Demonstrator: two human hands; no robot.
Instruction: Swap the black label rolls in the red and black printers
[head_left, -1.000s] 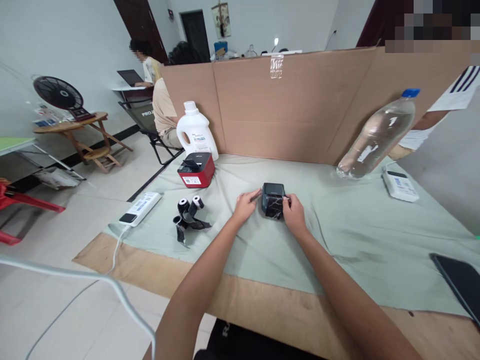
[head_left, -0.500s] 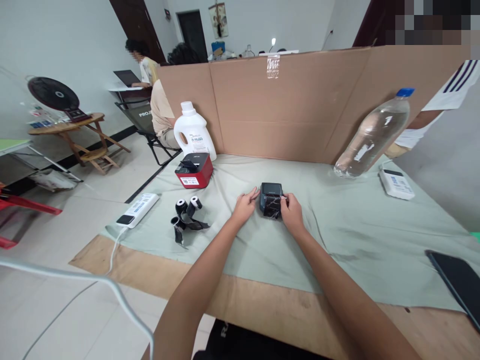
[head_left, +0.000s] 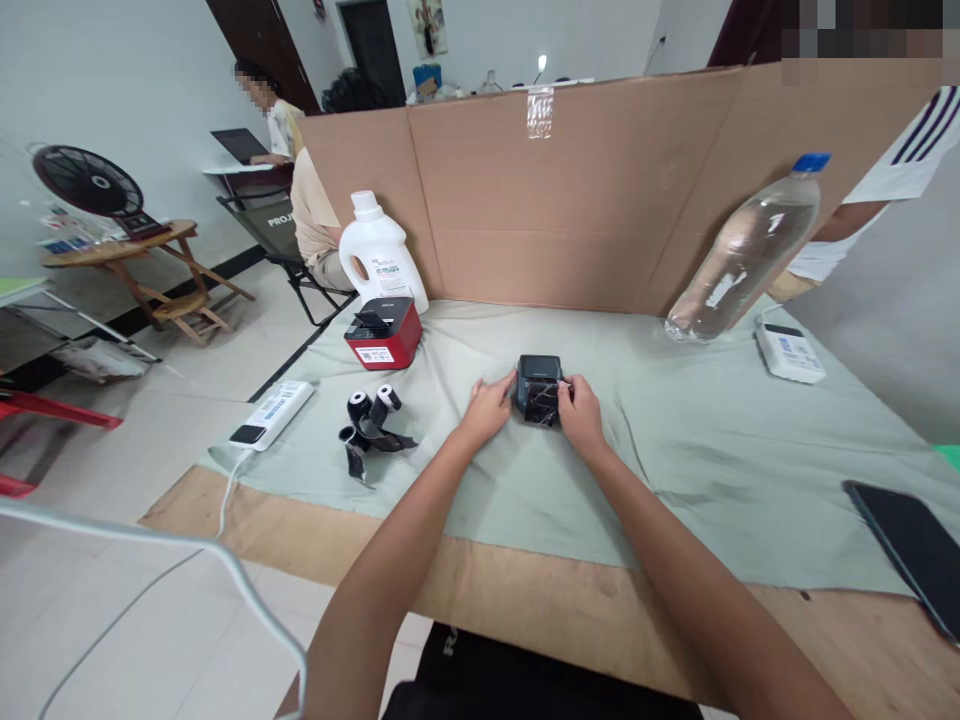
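Small, dark, boxy, plastic-looking device (head_left: 539, 366) sits on pale green cloth (head_left: 712, 440). Left hand (head_left: 489, 408) at its 8 o'clock: open, fingers extended. Right hand (head_left: 582, 414) at 4 o'clock: curled at its glossy black sheet (head_left: 541, 402); cannot tell if pinching.

A small, boxy, near-black device (head_left: 538, 372) with rounded corners stands upright, right of the red-topped-in-black box (head_left: 384, 338) and slightly nearer the viewer, well apart from it. Its top is dark and flat; a glossy black strip (head_left: 540, 400) with pale, marble-like veins covers its front face.
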